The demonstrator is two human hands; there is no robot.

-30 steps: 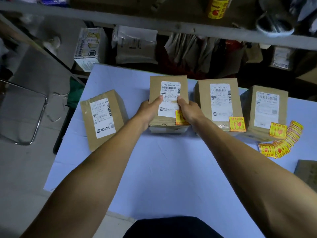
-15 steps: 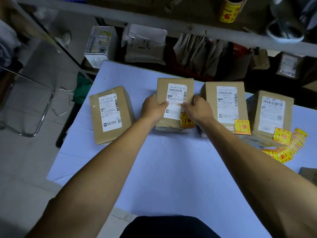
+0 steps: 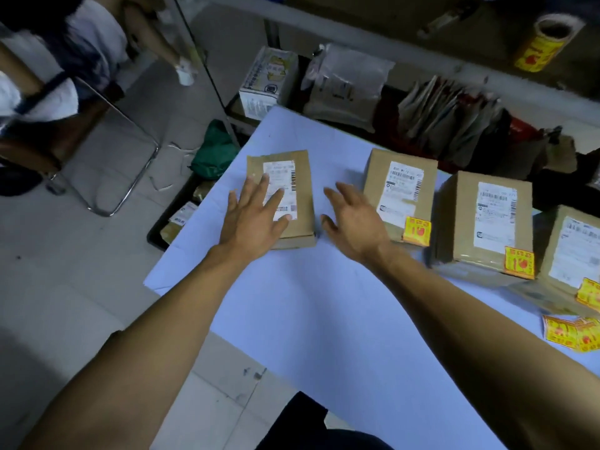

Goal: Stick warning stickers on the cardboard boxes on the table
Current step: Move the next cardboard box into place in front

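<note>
**Four cardboard boxes and loose warning stickers on a table**

Four brown boxes lie flat in a row, each with a white shipping label on top. The leftmost box (image 3: pixel 293 203) shows no sticker. The second box (image 3: pixel 397 190), third box (image 3: pixel 487 222) and fourth box (image 3: pixel 571 251), cut off by the right edge, each carry a yellow-and-red sticker at a near corner. Loose stickers (image 3: pixel 574 332), seemingly overlapping, lie just in front of the fourth box.

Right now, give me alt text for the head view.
Left hand lies open on the leftmost cardboard box, which has no warning sticker; right hand hovers open beside it. Three boxes to the right carry yellow stickers, with loose stickers on the table.
</note>
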